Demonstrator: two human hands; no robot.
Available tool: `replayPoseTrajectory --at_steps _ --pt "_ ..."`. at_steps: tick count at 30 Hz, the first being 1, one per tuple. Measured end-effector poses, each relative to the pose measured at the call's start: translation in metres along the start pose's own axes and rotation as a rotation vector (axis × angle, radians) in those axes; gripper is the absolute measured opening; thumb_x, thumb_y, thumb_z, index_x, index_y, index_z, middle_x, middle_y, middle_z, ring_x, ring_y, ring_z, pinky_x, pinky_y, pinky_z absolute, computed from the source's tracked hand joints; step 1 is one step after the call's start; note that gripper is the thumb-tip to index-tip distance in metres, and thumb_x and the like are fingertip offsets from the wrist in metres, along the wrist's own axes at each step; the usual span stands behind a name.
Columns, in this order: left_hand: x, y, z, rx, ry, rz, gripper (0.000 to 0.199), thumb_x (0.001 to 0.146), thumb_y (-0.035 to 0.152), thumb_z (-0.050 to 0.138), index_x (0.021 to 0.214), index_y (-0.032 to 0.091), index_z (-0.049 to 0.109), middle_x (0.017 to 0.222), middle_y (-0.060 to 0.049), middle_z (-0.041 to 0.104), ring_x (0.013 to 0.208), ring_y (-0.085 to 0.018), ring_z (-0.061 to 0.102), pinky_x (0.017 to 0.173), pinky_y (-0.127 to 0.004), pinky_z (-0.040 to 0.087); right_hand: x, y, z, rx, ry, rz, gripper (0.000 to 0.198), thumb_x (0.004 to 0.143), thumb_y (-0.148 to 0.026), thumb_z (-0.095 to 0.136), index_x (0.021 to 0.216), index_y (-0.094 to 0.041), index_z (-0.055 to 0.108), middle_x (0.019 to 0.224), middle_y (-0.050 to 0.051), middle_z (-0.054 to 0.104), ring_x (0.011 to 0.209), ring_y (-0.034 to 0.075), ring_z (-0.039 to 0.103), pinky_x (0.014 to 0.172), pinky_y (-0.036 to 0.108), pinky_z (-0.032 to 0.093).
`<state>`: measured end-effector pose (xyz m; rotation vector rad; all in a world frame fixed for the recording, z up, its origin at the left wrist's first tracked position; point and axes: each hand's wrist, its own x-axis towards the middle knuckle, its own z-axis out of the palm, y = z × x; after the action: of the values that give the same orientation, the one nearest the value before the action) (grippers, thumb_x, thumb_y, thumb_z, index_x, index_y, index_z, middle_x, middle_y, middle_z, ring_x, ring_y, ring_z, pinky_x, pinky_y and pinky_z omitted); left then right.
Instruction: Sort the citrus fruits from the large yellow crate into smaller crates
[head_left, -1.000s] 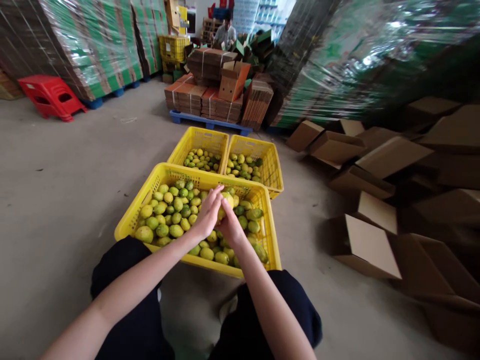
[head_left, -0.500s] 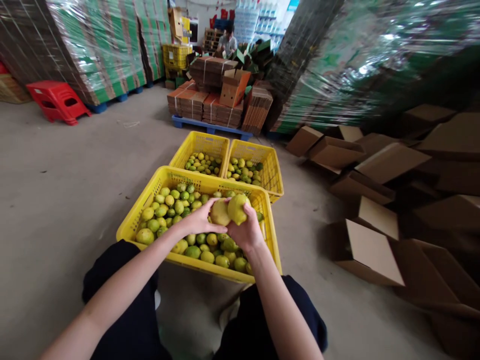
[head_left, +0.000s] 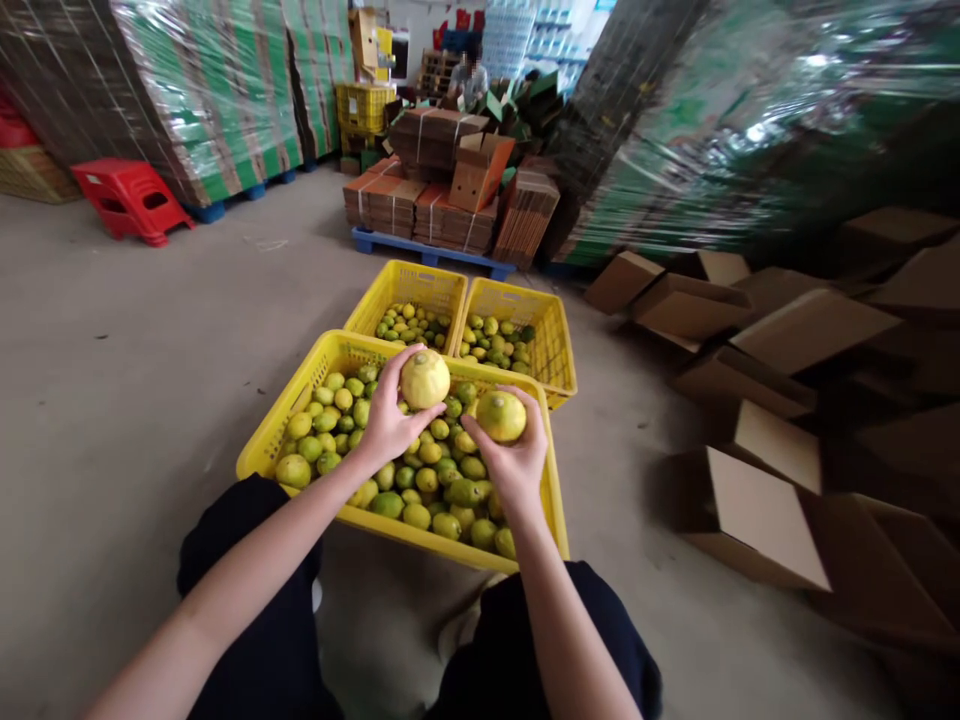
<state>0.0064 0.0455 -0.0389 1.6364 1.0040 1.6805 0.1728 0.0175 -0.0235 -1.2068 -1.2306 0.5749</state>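
My left hand (head_left: 391,420) grips a pale yellow lemon (head_left: 425,379) between thumb and fingers, its end turned up toward me. In my right hand (head_left: 519,450) is a second, greener-yellow lemon (head_left: 501,416), held the same way a little lower and to the right. The two fruits are apart. Both hands are above a large yellow plastic crate (head_left: 291,362) standing between my knees. Many yellow and green lemons (head_left: 427,480) lie inside that crate, partly hidden by my hands and forearms.
Beyond the big crate stand two smaller-looking yellow crates (head_left: 562,350) with lemons in them. Open cardboard boxes (head_left: 765,525) are heaped at right. Flattened cartons (head_left: 382,203) sit on a blue pallet (head_left: 431,252). A red stool (head_left: 133,200) is at left, and a person (head_left: 471,80) is far back.
My hands have moved apart, the left one rising slightly to the left and the right one shifting right. The lemons, side by side before, are now separated with their ends facing up.
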Motion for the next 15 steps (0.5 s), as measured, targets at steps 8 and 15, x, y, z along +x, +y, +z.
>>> replayPoseTrajectory --at_steps 8,15 --pt "-0.006 0.007 0.004 0.058 -0.106 0.268 0.06 0.082 0.007 0.062 0.137 0.028 0.05 0.134 -0.01 0.059 0.129 -0.026 0.054 0.112 -0.044 0.044 -0.01 0.002 0.01 0.09 0.031 -0.199 0.056 0.071 -0.026 0.083 0.117 -0.026 0.051 0.115 0.006 0.062 0.108 0.022 0.062 0.096 0.042 0.051" --pt "-0.006 0.015 0.001 -0.026 -0.176 0.167 0.063 0.076 0.005 0.066 0.134 0.027 0.052 0.134 -0.01 0.057 0.13 -0.026 0.052 0.114 -0.043 0.039 -0.008 0.007 0.004 0.125 0.014 -0.141 0.051 0.068 -0.027 0.084 0.113 -0.026 0.06 0.12 0.006 0.057 0.118 0.025 0.056 0.099 0.043 0.05"
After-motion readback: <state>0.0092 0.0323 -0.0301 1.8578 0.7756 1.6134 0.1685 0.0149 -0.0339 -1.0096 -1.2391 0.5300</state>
